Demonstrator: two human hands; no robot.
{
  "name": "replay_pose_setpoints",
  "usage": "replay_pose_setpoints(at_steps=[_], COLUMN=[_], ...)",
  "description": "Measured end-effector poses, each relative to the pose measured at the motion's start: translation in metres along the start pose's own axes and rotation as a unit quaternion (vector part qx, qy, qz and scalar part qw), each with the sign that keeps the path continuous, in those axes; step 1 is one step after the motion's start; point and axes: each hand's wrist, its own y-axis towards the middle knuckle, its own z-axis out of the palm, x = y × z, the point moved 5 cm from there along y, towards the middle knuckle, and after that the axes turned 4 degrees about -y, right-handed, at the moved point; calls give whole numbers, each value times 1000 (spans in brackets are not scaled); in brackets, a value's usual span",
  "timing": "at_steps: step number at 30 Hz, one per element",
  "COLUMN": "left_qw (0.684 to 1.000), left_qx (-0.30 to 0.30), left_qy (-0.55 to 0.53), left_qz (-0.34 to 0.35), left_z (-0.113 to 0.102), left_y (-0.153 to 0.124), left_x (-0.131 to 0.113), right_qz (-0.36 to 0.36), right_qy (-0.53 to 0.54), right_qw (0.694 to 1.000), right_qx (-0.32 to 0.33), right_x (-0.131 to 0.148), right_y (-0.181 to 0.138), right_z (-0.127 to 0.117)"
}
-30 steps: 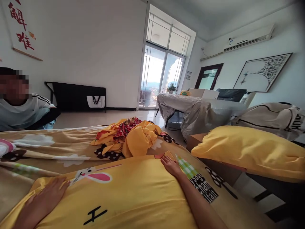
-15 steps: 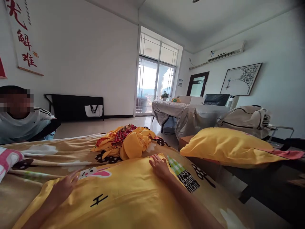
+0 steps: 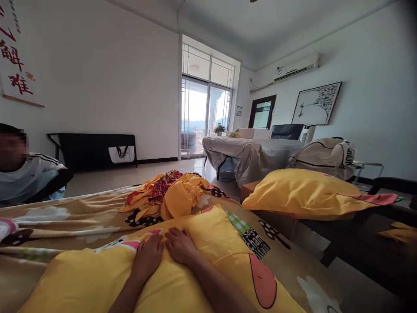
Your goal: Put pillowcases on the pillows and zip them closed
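Left hand (image 3: pixel 149 255) and right hand (image 3: pixel 180 246) lie flattened, palms down, on yellow rabbit-print pillow (image 3: pixel 169 280), fingers slightly spread; crumpled yellow cloth (image 3: pixel 182 198) beyond pillow.

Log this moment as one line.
left hand: on near pillow | right hand: on near pillow, beside left hand | cloth: heaped on blanket, beyond pillow

near pillow (image 3: pixel 169 284) partly beyond bottom edge
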Motion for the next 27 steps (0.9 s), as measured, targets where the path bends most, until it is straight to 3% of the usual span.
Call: replay_pose_setpoints(at_steps=[13, 19, 21, 23, 27], left_qw=[1000, 999, 998, 996, 992], left_qx=[4, -3, -12, -10, 17], left_qy=[15, 25, 34, 40, 44], left_qz=[11, -20, -54, -85, -121], left_z=[-4, -9, -15, -17, 0], left_y=[0, 0, -6, -16, -32], left_x=[-1, 0, 17, 52, 164], right_qz=[1, -6, -9, 4, 78], right_qy=[-6, -11, -14, -23, -49], right_qw=[1000, 1000, 1000, 999, 995], right_qx=[-6, 11, 23, 30, 41], right_x=[3, 0, -11, -31, -89], right_y=[0, 1, 1, 1, 1], right_z=[0, -6, -13, -22, -35])
